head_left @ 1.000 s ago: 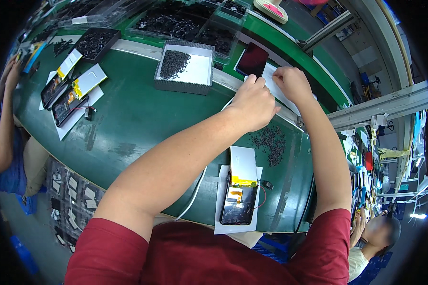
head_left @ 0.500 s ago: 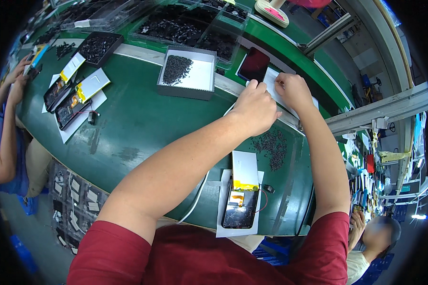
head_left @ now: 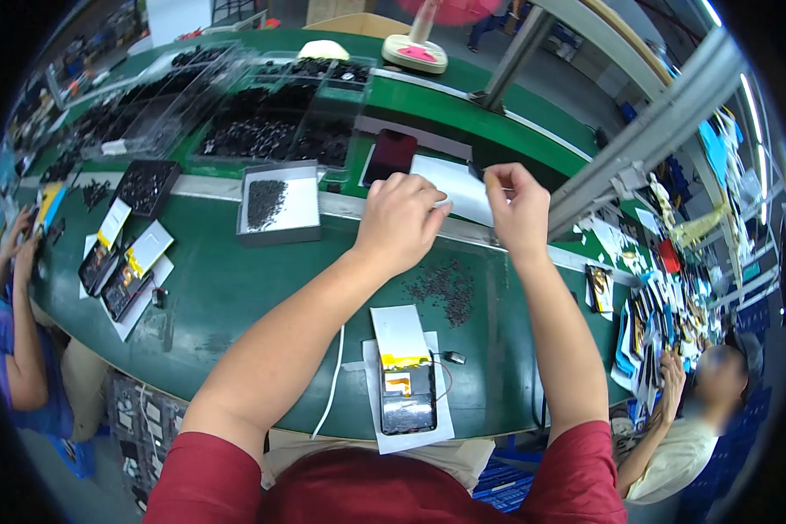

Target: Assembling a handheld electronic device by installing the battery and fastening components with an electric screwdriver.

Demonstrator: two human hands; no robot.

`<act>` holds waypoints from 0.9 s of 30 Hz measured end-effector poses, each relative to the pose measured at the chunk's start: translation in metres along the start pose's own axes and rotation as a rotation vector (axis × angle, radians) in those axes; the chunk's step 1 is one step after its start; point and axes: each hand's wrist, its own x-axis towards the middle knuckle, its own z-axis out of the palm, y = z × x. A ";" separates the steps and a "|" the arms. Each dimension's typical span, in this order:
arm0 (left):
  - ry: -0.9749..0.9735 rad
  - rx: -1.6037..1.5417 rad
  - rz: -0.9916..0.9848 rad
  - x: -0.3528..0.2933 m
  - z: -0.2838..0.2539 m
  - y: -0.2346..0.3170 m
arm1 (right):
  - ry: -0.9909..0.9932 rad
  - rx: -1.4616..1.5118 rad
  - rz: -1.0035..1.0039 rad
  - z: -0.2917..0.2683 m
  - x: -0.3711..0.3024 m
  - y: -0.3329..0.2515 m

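My left hand (head_left: 399, 220) is closed, its fingers curled over the left end of a white sheet (head_left: 452, 179) on the far ledge. My right hand (head_left: 519, 210) pinches thumb to forefinger at the sheet's right end. What either hand holds, if anything, is too small or hidden to make out. Just beyond my left knuckles lies a phone with a dark reddish screen (head_left: 391, 155). Close to my body, an opened phone body (head_left: 409, 410) rests on white paper, its silver battery (head_left: 396, 334) folded out above it. A small black part (head_left: 454, 357) hangs off it by a thin wire.
Tiny dark pieces (head_left: 445, 293) lie scattered below my hands. An open box (head_left: 304, 234) holds more of them. Clear trays of black parts (head_left: 258, 122) stand behind. Two opened phones (head_left: 124, 293) lie at left. A metal post (head_left: 620, 140) rises at right. Co-workers sit on both sides.
The view has shifted, so the bench sits lower and more shows at the right. My hands have drawn farther apart over the white sheet. The opened phone stays on its paper.
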 end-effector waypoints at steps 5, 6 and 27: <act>-0.252 -0.874 -0.300 0.003 0.014 0.028 | 0.139 -0.303 -0.428 -0.045 -0.056 -0.044; -0.267 -0.993 -0.292 0.002 0.008 0.043 | 0.157 -0.319 -0.447 -0.050 -0.064 -0.046; -0.899 -0.268 0.160 -0.064 -0.125 0.146 | -0.356 0.644 0.201 -0.128 -0.199 -0.110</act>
